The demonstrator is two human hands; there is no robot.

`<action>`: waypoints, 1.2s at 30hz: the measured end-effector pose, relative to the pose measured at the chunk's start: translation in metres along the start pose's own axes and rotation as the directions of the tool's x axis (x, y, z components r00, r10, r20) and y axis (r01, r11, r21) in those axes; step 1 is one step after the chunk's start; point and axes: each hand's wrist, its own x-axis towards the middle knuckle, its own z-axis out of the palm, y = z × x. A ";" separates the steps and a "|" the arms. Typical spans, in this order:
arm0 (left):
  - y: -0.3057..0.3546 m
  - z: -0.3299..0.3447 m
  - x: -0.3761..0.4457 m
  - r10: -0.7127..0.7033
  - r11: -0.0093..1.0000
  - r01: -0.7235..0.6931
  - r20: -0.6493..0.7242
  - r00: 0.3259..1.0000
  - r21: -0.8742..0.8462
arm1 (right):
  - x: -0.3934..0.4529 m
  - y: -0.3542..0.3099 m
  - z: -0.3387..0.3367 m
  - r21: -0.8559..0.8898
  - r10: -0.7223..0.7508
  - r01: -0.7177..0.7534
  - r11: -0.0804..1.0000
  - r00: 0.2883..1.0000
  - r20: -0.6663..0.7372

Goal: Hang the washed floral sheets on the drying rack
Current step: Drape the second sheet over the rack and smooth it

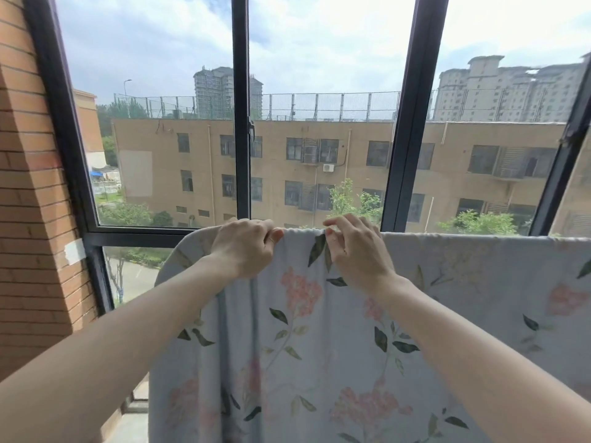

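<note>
Both grips (L (pixel 244 247), R (pixel 358 247)) pinch sheet (pixel 303 346) top edge.

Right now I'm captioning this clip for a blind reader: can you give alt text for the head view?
Two bare hands, left hand and right hand, pinch the top edge of a pale floral sheet draped in front of a dark-framed window. The sheet hides whatever carries it. Outside are tan apartment blocks under a cloudy sky; a brick wall stands at left.

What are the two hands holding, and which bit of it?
Both the left hand and the right hand pinch the floral sheet at its top folded edge, where it drapes over.
</note>
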 end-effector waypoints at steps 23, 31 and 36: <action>-0.029 -0.022 -0.012 -0.053 0.998 0.056 0.128 0.990 -0.017 | 0.019 -0.031 0.028 -0.052 0.026 -0.019 0.998 0.989 0.147; -0.069 -0.016 -0.024 -0.107 0.942 0.122 0.065 0.992 -0.312 | 0.008 -0.042 0.047 -0.168 -0.065 0.085 0.982 0.990 0.123; -0.121 -0.008 -0.061 -0.345 0.859 0.285 -0.070 0.936 -0.425 | 0.011 -0.038 0.050 -0.192 -0.057 0.077 0.978 0.992 0.109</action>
